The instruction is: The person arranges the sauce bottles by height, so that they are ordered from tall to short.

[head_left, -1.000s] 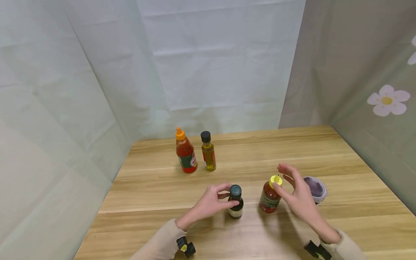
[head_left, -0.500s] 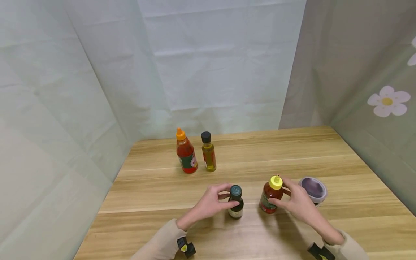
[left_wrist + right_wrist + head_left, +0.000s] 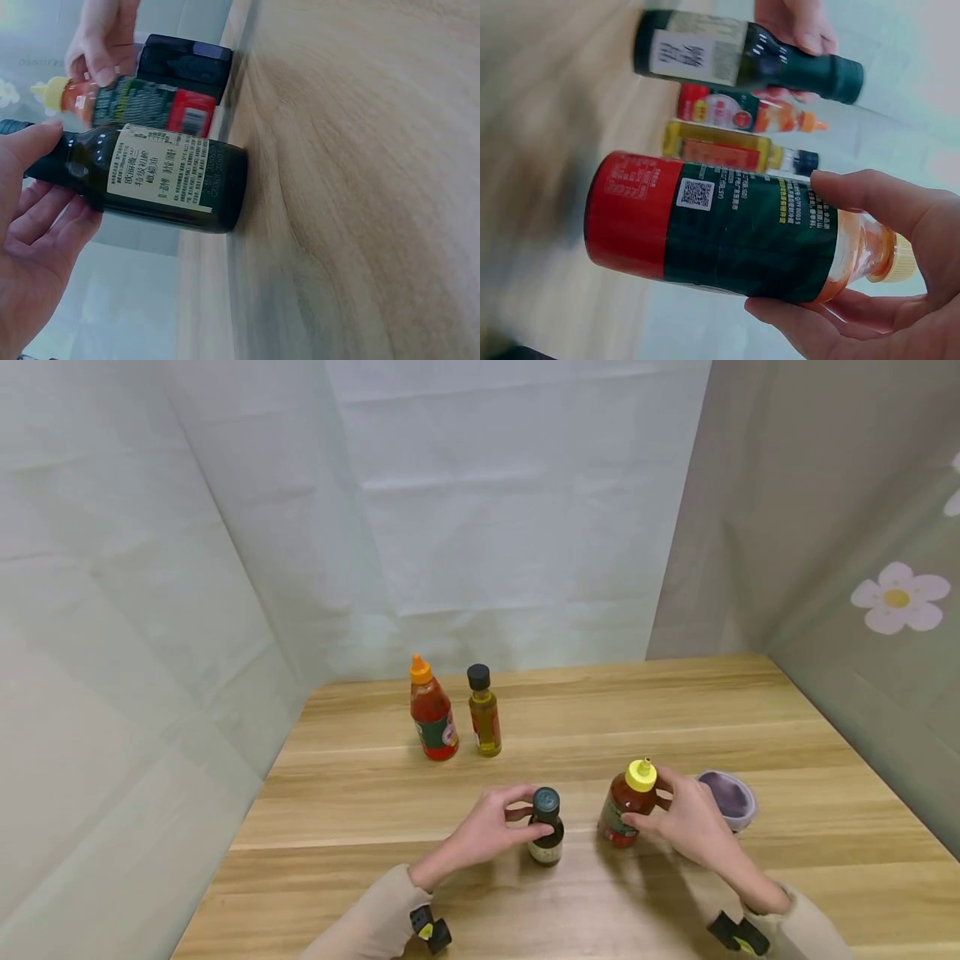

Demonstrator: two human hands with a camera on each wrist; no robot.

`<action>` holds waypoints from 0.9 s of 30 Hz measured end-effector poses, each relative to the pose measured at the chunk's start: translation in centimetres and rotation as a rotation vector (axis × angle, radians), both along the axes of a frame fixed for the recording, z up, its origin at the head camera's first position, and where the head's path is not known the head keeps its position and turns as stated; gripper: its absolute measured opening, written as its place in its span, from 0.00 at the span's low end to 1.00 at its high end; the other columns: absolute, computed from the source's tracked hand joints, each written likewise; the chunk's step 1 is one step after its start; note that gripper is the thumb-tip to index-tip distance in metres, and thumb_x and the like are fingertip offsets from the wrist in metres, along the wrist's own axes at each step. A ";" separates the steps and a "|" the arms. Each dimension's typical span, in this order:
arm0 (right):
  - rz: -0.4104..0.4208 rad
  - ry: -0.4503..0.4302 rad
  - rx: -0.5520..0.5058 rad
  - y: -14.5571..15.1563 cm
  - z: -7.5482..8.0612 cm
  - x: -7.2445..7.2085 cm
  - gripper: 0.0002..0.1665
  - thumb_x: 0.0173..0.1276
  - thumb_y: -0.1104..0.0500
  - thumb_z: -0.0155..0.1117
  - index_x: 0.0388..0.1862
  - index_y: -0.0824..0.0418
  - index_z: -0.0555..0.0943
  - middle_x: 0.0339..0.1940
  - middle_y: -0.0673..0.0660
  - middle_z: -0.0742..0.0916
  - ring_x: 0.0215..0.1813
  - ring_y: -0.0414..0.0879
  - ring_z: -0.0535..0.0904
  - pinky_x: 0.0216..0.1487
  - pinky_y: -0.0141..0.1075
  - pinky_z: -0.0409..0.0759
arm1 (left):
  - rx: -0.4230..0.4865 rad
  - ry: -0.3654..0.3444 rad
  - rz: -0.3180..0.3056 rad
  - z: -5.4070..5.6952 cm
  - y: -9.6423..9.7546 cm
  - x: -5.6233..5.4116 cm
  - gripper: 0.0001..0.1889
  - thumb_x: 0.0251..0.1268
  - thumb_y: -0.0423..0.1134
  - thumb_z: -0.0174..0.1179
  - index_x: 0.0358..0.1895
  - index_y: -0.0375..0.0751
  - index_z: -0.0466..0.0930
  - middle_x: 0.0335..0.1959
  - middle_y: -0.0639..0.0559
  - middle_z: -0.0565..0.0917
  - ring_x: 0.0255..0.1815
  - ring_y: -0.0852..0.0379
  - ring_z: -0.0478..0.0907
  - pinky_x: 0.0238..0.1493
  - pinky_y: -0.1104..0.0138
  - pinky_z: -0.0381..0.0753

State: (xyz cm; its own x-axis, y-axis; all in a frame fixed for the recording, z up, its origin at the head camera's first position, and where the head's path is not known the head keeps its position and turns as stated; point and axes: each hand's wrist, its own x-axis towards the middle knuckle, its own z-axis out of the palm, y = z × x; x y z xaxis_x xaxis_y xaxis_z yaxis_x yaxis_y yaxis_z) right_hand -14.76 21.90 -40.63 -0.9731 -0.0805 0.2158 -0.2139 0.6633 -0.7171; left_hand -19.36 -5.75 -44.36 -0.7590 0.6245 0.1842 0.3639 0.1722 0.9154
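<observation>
My left hand (image 3: 504, 825) grips a small dark green olive oil bottle (image 3: 547, 843) by its neck and shoulder. It stands upright on the wooden table, its base on the wood in the left wrist view. To its right, my right hand (image 3: 688, 823) holds a squeeze bottle of red sauce (image 3: 619, 818) with a yellow nozzle cap and a green and red label, thumb on the near side and fingers behind. That sauce bottle leans slightly rightward in the head view. In the right wrist view its label (image 3: 750, 232) fills the middle, thumb and fingers around its upper part.
Farther back stand a red sauce bottle (image 3: 435, 727) with an orange cap and a slim oil bottle (image 3: 486, 727) with a black cap. A purple-grey cup (image 3: 738, 810) stands just beyond my right hand. Pale cloth walls rise behind and beside the table (image 3: 360, 810).
My right hand has come down from beside the yellow cap to the sauce bottle's body and taken hold. The bottle has tipped slightly to the right. My left hand stays put.
</observation>
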 end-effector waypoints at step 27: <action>-0.049 -0.016 -0.195 -4.4 0.9 -6.3 0.38 0.54 0.63 0.74 0.64 0.69 0.72 0.54 0.69 0.83 0.57 0.62 0.79 0.57 0.53 0.81 | 0.023 0.008 -0.012 -0.2 -0.1 0.1 0.18 0.59 0.35 0.67 0.53 0.38 0.79 0.51 0.44 0.84 0.55 0.56 0.81 0.56 0.70 0.80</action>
State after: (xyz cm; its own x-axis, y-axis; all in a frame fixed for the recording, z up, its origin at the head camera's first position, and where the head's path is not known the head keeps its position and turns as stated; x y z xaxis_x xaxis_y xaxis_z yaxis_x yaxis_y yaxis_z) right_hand -21.04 17.50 -39.68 -0.9782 0.0088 0.2076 -0.1727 0.5209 -0.8360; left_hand -19.29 -5.83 -44.55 -0.7499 0.6290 0.2049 0.3731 0.1463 0.9162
